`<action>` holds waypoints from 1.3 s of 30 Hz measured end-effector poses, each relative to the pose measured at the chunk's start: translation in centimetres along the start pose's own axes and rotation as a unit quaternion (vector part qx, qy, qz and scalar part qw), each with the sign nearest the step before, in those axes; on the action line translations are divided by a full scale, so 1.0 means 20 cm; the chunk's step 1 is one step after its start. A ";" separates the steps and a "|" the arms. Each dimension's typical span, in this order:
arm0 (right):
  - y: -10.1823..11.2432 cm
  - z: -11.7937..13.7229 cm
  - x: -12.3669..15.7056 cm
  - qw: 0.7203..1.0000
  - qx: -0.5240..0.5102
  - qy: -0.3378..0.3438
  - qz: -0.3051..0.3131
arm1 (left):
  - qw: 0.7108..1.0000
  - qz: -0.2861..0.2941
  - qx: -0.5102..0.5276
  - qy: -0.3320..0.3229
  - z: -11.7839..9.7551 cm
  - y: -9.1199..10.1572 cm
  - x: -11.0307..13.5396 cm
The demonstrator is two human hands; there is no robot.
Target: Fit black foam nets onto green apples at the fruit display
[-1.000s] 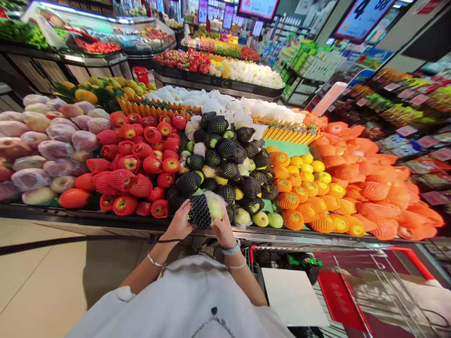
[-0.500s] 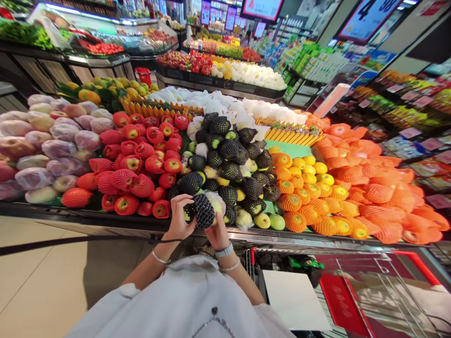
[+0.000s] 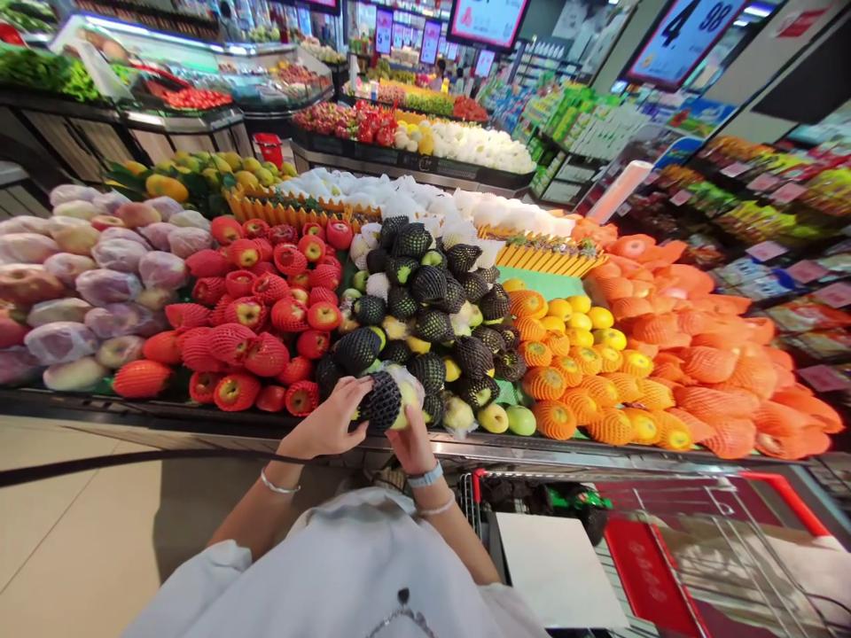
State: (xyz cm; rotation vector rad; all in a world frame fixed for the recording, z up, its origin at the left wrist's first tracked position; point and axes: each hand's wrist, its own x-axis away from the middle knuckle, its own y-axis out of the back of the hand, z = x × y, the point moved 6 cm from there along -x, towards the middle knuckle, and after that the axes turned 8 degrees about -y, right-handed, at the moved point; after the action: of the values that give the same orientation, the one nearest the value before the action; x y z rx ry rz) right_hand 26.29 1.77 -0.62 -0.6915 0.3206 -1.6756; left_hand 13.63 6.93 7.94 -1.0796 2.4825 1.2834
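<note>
A pale yellow-green fruit [image 3: 407, 400] is between my hands at the front of the display, with clear plastic film around its right side. A black foam net [image 3: 381, 400] covers its left part. My left hand [image 3: 332, 418] is closed on the netted side, fingers over the top and thumb below. Supporting the bare-looking right side from below is my right hand [image 3: 413, 443], its fingers partly hidden by the fruit. Directly behind lies a heap of similar fruit in black nets [image 3: 432, 323]. Whether it is a pear or an apple I cannot tell.
Red-netted apples [image 3: 245, 332] and film-wrapped fruit [image 3: 120, 283] lie to the left. Orange-netted fruit [image 3: 578, 390] fills the right. A metal edge [image 3: 532, 450] runs along the stand's front. A shopping cart [image 3: 638, 549] carrying a white board [image 3: 562, 567] stands close at my right.
My left hand has shifted slightly left and its wrist has moved outward. The fruit has turned a little, so more of its pale green surface shows. My right hand stays nearly in place.
</note>
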 end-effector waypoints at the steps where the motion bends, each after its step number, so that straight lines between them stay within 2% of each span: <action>1: 0.00 0.00 0.00 1.000 -0.003 -0.001 0.004 | 1.000 0.002 0.021 0.005 0.01 0.00 0.01; 7: 0.02 -0.01 0.00 1.000 -0.002 -0.009 0.015 | 0.993 0.001 0.110 0.038 0.06 0.01 0.03; 12: 0.02 0.00 0.01 1.000 -0.008 0.009 0.019 | 0.973 -0.100 0.183 0.094 0.15 -0.02 0.02; 14: 0.01 0.01 0.01 0.999 -0.006 0.020 0.026 | 0.969 -0.119 0.190 0.105 0.15 -0.03 0.02; 16: 0.00 0.02 0.01 0.999 -0.011 0.022 0.024 | 0.977 -0.102 0.156 0.104 0.13 -0.03 0.02; 21: 0.02 0.00 0.00 0.999 -0.044 0.014 -0.010 | 0.996 0.019 0.026 0.083 0.06 -0.07 0.00; 23: 0.02 -0.01 0.00 0.999 -0.050 0.007 -0.013 | 0.996 0.035 -0.002 0.077 0.06 -0.07 0.00; 29: 0.00 0.01 0.01 0.998 -0.051 0.030 0.001 | 0.997 0.052 -0.014 0.061 0.10 -0.13 0.01; 34: 0.01 0.01 0.00 0.999 -0.046 0.027 0.010 | 0.998 0.014 -0.019 0.057 0.11 -0.17 0.02; 36: 0.03 0.00 0.00 1.000 -0.020 0.020 0.012 | 0.998 0.000 -0.013 0.055 0.13 -0.19 0.04; 39: 0.04 0.01 0.00 0.996 0.084 0.030 0.013 | 0.999 -0.015 0.007 0.049 0.14 -0.20 0.07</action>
State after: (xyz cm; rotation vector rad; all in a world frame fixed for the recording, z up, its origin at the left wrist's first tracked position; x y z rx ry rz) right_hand 26.96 1.64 -0.93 -0.5104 0.2261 -1.6796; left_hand 14.76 6.83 2.92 -1.1985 2.5302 1.2329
